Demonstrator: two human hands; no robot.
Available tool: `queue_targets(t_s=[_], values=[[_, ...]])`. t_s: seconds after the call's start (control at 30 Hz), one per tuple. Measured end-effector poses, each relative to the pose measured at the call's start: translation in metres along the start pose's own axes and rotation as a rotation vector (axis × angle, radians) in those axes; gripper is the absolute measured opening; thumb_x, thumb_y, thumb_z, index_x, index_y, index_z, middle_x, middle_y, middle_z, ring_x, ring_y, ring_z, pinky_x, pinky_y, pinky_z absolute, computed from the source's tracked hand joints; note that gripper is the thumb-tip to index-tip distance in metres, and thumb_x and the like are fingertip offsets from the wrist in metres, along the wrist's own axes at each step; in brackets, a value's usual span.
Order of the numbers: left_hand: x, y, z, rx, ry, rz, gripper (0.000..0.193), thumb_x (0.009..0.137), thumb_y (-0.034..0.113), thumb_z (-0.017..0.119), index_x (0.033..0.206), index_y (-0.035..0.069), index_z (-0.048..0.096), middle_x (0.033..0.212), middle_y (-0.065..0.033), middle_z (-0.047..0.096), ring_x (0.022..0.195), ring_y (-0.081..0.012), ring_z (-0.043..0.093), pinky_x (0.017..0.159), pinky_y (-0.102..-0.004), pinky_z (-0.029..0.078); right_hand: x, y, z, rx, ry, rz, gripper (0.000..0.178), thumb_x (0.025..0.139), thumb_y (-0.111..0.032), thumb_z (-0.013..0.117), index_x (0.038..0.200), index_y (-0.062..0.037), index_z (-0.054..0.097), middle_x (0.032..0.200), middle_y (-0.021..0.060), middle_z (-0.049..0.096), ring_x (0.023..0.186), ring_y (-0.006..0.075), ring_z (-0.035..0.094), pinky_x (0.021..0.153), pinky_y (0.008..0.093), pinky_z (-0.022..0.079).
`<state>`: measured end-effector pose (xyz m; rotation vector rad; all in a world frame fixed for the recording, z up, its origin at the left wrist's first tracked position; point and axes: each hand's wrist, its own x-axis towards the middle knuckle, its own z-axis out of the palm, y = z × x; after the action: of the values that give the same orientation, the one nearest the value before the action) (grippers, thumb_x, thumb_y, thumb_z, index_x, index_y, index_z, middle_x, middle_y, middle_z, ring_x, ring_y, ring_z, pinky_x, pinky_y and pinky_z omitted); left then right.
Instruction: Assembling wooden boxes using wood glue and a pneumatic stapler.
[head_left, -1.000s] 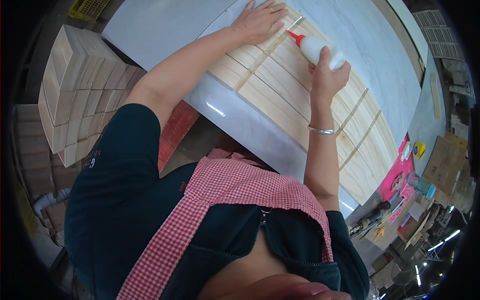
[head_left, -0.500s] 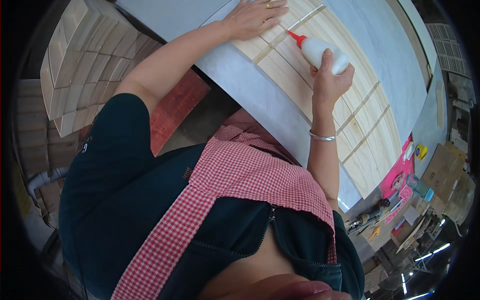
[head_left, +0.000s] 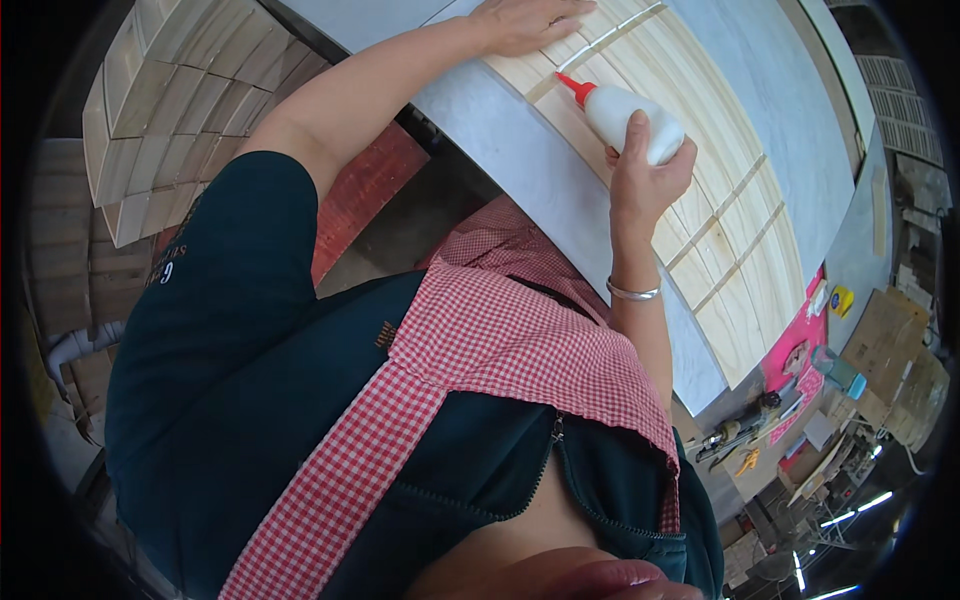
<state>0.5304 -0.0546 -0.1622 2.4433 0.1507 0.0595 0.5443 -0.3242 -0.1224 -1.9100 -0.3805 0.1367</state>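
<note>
My right hand [head_left: 645,175] is wrapped round a white glue bottle [head_left: 628,118] with a red pointed nozzle. The bottle is tilted, and its tip meets a groove that crosses a pale wooden panel [head_left: 690,120]. A line of white glue [head_left: 610,37] runs along that groove from the panel's far edge down to the nozzle. My left hand [head_left: 527,22] lies on the far left part of the panel with its fingers stretched out. Two more grooves [head_left: 745,250] cross the panel at its right end; no white shows in them.
Under the panel is a grey-white tabletop [head_left: 500,130]. Stacked wooden pieces [head_left: 165,110] rise at the left, near a red board [head_left: 365,195]. At the right are a pink sheet [head_left: 790,350], a clear jar [head_left: 838,372] and a yellow round item [head_left: 842,300] among tools.
The bottle in my right hand has moved left and nearer along the groove, lengthening the white glue line. My left hand stays on the panel; the whole view has shifted slightly.
</note>
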Motion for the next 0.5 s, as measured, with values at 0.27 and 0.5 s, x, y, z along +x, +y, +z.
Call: queue_targets(t_s=[0.27,0.5], values=[[0.012,-0.028,0.017,-0.194,0.022,0.084,0.048,0.102,0.035,0.044,0.143,0.012,0.054,0.155,-0.006,0.048,0.148,-0.0323,0.034,0.114,-0.0652,0.027,-0.025,0.001,-0.003,-0.083,0.011,-0.179,0.046,0.093,-0.032,0.073,0.111,0.0042,0.052,0.094,0.0184,0.063,0.071,0.025,0.066,0.057,0.0326,0.057],[0.002,-0.025,0.011,0.405,0.284,0.221,0.044,0.102,0.028,0.049,0.143,0.012,0.055,0.145,-0.0061,0.055,0.137,-0.0297,0.046,0.11,-0.0487,0.037,-0.025,0.0,-0.027,0.218,-0.16,0.092,0.041,0.1,-0.031,0.065,0.121,0.001,0.05,0.097,0.0152,0.06,0.07,0.0219,0.063,0.061,0.0332,0.057]])
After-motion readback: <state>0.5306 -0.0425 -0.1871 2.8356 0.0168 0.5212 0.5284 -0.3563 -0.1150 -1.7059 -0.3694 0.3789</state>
